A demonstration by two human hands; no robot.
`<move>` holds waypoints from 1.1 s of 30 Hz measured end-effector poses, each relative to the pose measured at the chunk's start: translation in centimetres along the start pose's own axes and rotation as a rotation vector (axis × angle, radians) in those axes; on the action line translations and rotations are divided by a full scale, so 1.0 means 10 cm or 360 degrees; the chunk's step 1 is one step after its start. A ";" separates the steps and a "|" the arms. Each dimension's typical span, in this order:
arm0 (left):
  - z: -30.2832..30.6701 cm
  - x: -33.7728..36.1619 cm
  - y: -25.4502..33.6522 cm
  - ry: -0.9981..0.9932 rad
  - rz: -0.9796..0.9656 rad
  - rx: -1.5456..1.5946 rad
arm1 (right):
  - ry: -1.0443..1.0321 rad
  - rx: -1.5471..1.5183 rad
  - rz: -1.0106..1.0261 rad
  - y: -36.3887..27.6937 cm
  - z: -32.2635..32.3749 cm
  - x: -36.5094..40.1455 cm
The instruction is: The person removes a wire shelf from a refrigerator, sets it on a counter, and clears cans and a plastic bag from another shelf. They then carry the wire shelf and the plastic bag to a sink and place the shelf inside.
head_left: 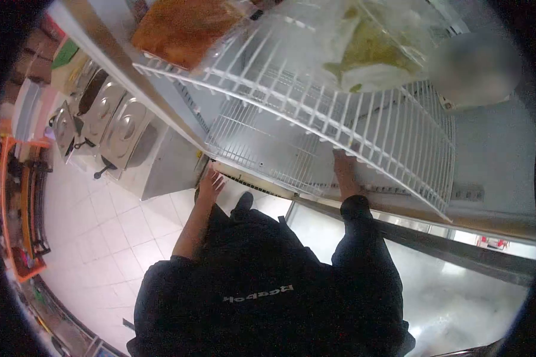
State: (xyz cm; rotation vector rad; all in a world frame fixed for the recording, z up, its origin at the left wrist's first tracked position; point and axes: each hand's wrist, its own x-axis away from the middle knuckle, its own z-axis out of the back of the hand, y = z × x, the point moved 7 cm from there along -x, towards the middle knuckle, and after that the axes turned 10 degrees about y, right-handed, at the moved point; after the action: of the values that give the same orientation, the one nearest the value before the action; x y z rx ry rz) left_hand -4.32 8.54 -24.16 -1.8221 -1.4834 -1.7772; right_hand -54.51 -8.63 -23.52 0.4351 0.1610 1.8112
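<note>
The person's torso, in a dark top [262, 291] with pale lettering, fills the bottom of the view, and a dark shoe [243, 202] shows just beyond it. The left arm reaches forward from a short sleeve, its forearm bare and angled slightly inward; the left hand [211, 183] hangs by the front edge of an open cabinet [494, 140], with its fingers apart, and nothing can be seen in them. The right arm stretches forward inside a long dark sleeve that ends short of the wrist, and the right hand [344, 166] points into the cabinet, just beside the front edge of the upper wire shelf [393, 134]. Its fingers are small and blurred, so whether they are together or touch the shelf, I cannot tell. The upper wire shelf sits tilted across the view, close to the camera, bearing a bag with orange-brown contents [187, 30] on the left and a clear bag with green contents [375, 53] on the right. The lower wire rack [262, 143] lies deeper in the cabinet, between the two hands. Off to the left, lidded metal pans [125, 132] stand on a steel desk [171, 160] above the tiled floor [110, 232], with an orange frame [9, 208] farther out.
</note>
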 end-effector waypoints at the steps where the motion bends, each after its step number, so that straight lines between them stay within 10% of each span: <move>1: 0.07 -0.02 0.00 -0.0085 0.0003 0.0012 | 0.0010 0.0012 0.0029 0.04 -0.13 -0.04; 9: 0.27 0.06 0.06 0.0027 -0.0068 0.0039 | 0.0440 0.0144 0.0224 0.10 -0.09 -0.26; 11: 0.26 0.09 0.07 0.0007 -0.0068 0.0071 | -0.0544 0.0039 -0.0030 -0.29 1.37 0.04; 12: 0.24 0.12 0.09 0.0006 -0.0088 0.0074 | -0.0183 0.0366 0.0243 -0.38 1.48 0.05; 17: 0.15 0.22 0.06 -0.0005 -0.0067 0.0078 | -0.0409 0.0434 0.0187 -0.33 1.39 -0.03; 23: -0.05 0.42 0.07 -0.0145 -0.0131 0.0070 | 0.0102 0.0488 0.0344 -0.10 0.67 -0.16; 27: 0.03 0.37 0.10 -0.0010 -0.0112 0.0180 | -0.0319 0.0274 0.0277 -0.20 1.09 -0.02; 33: -0.26 1.83 1.53 0.1165 -0.2328 -0.0754 | -0.0434 0.0501 0.0282 -0.16 0.71 -0.13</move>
State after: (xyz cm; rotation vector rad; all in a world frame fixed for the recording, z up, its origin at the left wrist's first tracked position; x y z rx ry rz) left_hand 1.12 8.49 -0.81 0.3589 -2.2248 -2.9733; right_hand -50.14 -10.22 -17.75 0.9388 0.2248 1.8831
